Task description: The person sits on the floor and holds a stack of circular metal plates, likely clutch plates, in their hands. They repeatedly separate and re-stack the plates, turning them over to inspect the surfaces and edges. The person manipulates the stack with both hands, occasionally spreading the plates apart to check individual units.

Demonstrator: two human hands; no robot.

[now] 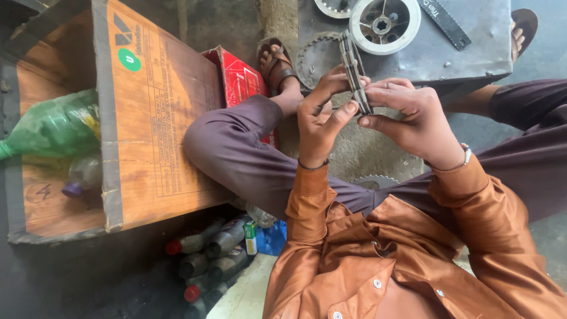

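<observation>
One head-worn camera looks steeply down, close over the person's lap and the floor beyond

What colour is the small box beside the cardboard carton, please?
Red box, seen in the head view.

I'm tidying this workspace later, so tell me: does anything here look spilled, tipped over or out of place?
Yes. Several bottles lie tipped in a loose heap on the floor beside the cardboard box, and a toothed wheel lies on the floor under the person's legs. Both hands hold a stack of thin plates edge-on.

dull grey metal disc stack (pixel 355 71)
</observation>
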